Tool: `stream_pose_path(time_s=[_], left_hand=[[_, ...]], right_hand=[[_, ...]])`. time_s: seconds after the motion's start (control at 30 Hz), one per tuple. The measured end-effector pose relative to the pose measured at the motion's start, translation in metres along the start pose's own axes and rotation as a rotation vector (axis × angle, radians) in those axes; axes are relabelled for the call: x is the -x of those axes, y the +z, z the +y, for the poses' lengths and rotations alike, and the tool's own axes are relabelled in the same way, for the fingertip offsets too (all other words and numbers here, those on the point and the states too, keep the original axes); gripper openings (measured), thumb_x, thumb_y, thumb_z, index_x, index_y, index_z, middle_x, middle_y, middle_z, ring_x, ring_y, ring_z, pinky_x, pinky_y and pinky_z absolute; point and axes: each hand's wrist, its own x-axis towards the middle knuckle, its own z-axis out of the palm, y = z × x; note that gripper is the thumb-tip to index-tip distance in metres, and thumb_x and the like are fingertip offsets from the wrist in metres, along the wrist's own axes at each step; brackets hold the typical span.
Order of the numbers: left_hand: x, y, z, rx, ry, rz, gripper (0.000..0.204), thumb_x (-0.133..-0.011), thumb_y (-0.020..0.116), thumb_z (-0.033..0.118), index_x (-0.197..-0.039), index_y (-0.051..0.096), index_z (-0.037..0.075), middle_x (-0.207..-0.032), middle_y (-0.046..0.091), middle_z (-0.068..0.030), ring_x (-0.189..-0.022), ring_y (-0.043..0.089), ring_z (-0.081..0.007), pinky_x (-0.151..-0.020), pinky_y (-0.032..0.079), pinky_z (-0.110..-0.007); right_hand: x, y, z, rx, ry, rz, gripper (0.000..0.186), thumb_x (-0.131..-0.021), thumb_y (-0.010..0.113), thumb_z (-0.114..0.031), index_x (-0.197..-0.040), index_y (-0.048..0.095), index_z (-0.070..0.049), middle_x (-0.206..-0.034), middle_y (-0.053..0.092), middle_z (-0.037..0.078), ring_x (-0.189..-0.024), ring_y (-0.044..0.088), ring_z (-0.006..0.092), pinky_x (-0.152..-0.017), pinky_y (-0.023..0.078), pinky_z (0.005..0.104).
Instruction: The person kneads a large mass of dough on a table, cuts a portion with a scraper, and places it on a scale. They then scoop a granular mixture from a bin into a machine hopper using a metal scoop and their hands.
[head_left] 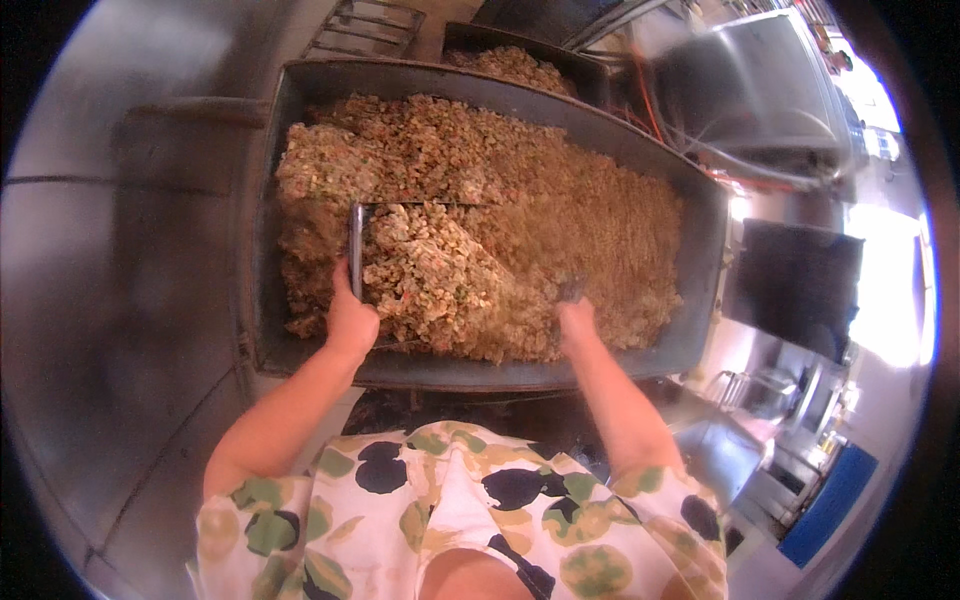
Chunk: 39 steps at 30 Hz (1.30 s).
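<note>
A large grey metal trough (720, 250) holds a chunky, light-brown mixture (420, 140) flecked with green and red. Closed round a shiny metal bar (357, 240), my left hand (353, 318) is at the trough's left side. The bar forms the left edge of a flat metal tray or pan, mostly buried, with a pale heap of mixture beside the bar. My right hand (577, 325) reaches into the right half of the mixture. Its fingers are blurred and partly hidden; something greyish shows just beyond them, too smeared to name.
Behind the trough stands another metal bin (595, 75) with similar mixture. A metal rack (365, 28) is at the far left, and a large steel machine (745, 90) at the far right. Steel equipment (725, 455) and a blue panel (828, 505) lie to the right.
</note>
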Motion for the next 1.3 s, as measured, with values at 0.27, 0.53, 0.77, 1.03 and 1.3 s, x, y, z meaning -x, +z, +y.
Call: stream_pose_path(time_s=[0.27,0.53,0.77,1.03,1.3], left_hand=[[-0.003,0.0,-0.005,0.054,0.034,0.01,0.077,-0.081,0.053,-0.006,-0.148,0.023,0.014,-0.122,0.056,-0.0219,-0.109,0.057,-0.0359,-0.089,0.044,-0.042],[0.006,-0.01,0.008,-0.02,0.016,-0.024,0.079,-0.083,0.057,-0.004,-0.15,0.019,0.013,-0.128,0.052,-0.0206,-0.114,0.054,-0.0352,-0.094,0.042,-0.041],[0.0,-0.009,0.008,0.075,-0.005,-0.085,0.078,-0.085,0.053,-0.006,-0.151,0.018,0.016,-0.13,0.051,-0.0218,-0.114,0.054,-0.0345,-0.093,0.043,-0.04],[0.0,-0.007,0.006,0.082,-0.031,-0.068,0.073,-0.088,0.057,0.002,-0.15,0.021,0.015,-0.128,0.053,-0.0206,-0.112,0.055,-0.0333,-0.093,0.042,-0.04],[0.004,-0.015,0.03,0.06,0.044,-0.128,0.076,-0.079,0.056,-0.007,-0.148,0.027,0.008,-0.122,0.056,-0.0199,-0.11,0.054,-0.0327,-0.091,0.043,-0.04]], right_hand=[[0.051,0.104,-0.089,-0.053,-0.134,-0.174,0.038,-0.087,0.047,0.001,-0.125,0.049,0.001,-0.097,0.059,0.013,-0.092,0.053,0.0248,-0.082,0.045,0.0456],[0.065,0.11,-0.115,0.357,-0.525,-0.082,0.043,-0.084,0.054,-0.006,-0.125,0.049,0.003,-0.113,0.062,0.024,-0.106,0.059,0.0388,-0.088,0.048,0.0444],[0.132,0.141,-0.112,0.646,-1.238,0.298,0.039,-0.083,0.047,-0.005,-0.122,0.045,0.001,-0.109,0.061,0.026,-0.096,0.062,0.0449,-0.084,0.05,0.0524],[0.139,0.079,-0.112,0.584,-0.567,0.025,0.043,-0.087,0.05,-0.006,-0.128,0.039,0.002,-0.092,0.064,0.029,-0.086,0.064,0.0436,-0.078,0.052,0.0497],[0.096,0.047,-0.099,0.504,-0.549,-0.059,0.061,-0.087,0.053,-0.01,-0.142,0.028,-0.001,-0.102,0.064,0.03,-0.093,0.063,0.0448,-0.084,0.05,0.0503]])
